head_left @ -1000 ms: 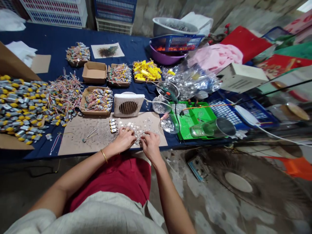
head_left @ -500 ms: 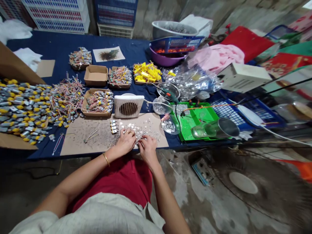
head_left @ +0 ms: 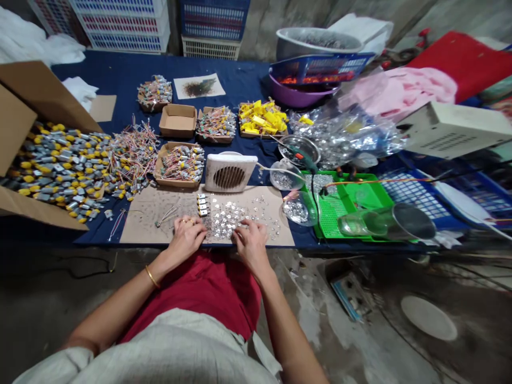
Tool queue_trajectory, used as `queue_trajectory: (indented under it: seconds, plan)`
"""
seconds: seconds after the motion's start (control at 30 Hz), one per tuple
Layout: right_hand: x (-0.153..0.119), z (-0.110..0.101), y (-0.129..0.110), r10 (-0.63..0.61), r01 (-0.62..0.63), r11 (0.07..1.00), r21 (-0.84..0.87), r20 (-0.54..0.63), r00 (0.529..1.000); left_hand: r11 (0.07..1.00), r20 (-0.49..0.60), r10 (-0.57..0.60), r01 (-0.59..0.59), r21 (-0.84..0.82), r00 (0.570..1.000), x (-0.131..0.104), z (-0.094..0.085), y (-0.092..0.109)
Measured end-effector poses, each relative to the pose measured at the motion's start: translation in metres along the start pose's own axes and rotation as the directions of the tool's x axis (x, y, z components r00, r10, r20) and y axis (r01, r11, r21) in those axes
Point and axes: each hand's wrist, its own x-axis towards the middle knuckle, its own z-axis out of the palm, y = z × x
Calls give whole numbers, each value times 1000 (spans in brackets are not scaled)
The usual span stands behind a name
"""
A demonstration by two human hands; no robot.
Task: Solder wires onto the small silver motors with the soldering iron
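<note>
Many small shiny metal pieces [head_left: 224,216] lie scattered on a flat cardboard sheet [head_left: 134,229] at the table's front edge. My left hand [head_left: 187,236] rests on the sheet left of them, its fingers loosely bent and apart, with nothing visible in it. Over the right part of the scatter, my right hand [head_left: 252,240] touches the pieces with its fingertips, fingers slightly spread; what lies under them is hidden. A short row of small motors [head_left: 202,205] stands just beyond my left hand. A few loose wires [head_left: 166,216] lie to its left.
A white fan-like unit [head_left: 231,173] stands behind the sheet. Wired motors fill a cardboard tray [head_left: 160,180] nearby, and a large carton [head_left: 44,210] of motors is at left. Rightward are a clear dish [head_left: 296,209] of metal pieces and a green basket [head_left: 326,226] holding tumblers.
My hands, close together before, are now apart: the left has moved left off the metal pieces, uncovering them. My right hand stays over the scatter. The view has shifted left.
</note>
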Motion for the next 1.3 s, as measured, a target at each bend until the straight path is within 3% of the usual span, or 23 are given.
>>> queue_trajectory:
  seconds: [0.2,0.6,0.8,0.97,1.3]
  plan:
    - [-11,9,-14,-32,31,999,22,4,999,999,55,45,-44,-6,998,2,9,6]
    - [-10,16,-19,-66,68,997,-37,41,997,988,-3,145,-145,55,989,-7,22,13]
    - [-14,6,-13,4,-2,1000,18,-90,996,989,-33,84,-79,129,996,21,16,13]
    - [-19,5,-11,18,-11,998,56,-116,993,975,21,118,-120,187,993,46,22,16]
    - [-21,8,-4,50,-43,997,68,-119,992,976,60,172,-178,128,983,48,24,9]
